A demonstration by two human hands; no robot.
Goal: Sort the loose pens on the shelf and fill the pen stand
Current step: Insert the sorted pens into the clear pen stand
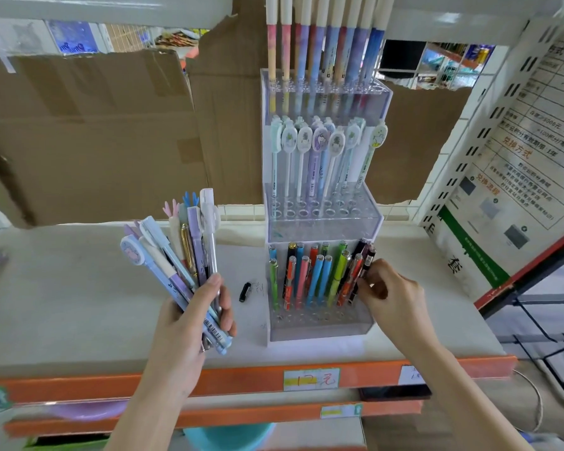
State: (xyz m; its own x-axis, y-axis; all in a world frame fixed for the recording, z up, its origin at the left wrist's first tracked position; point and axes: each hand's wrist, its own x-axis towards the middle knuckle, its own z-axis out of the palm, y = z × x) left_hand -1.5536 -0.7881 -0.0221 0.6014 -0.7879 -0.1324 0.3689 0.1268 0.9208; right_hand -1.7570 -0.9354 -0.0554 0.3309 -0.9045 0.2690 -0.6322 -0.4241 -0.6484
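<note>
A fanned bunch of pastel pens (189,255) is gripped in the left hand (189,323), held left of the clear acrylic three-tier pen stand (323,327). A dark pen (362,275) at the right end of the stand's lowest tier is pinched by the right hand (389,292). A black cap (245,291) is seen on the white shelf (79,288), just left of the stand. Below the stand, a price label (311,379) on the orange shelf edge is handwritten "12元".
</note>
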